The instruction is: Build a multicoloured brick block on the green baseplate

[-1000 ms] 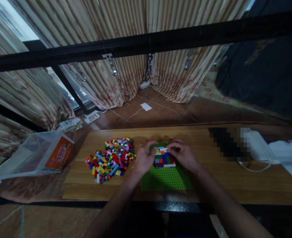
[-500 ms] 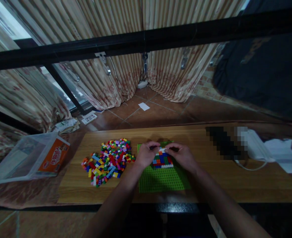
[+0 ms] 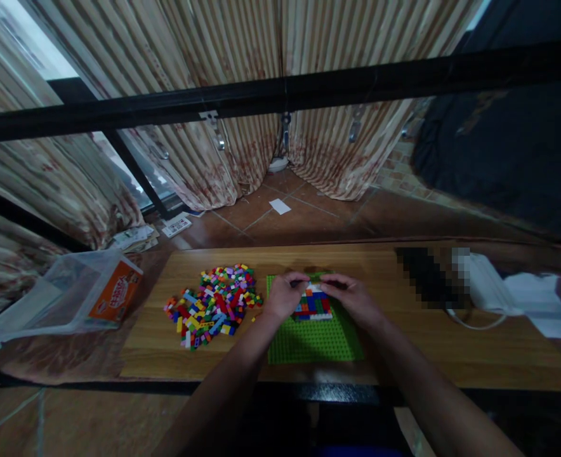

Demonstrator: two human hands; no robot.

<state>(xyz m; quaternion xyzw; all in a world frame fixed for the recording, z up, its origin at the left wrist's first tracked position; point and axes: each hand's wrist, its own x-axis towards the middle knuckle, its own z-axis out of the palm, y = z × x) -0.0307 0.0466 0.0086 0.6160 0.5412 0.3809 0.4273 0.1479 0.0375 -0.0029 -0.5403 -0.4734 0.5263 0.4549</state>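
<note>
Between the left hand and right hand sits a toy-brick patchwork, blue, red, white and orange, toward twelve o'clock on the green studded baseplate. Both hands arch inward, fingertips bunched near the patchwork's far edge; whether they grip anything, I cannot tell. Loose bricks heap at nine o'clock on the desk.

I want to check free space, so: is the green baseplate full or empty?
Partly filled: the green baseplate holds a multicoloured brick patch, while its near part shows bare studs.
</note>
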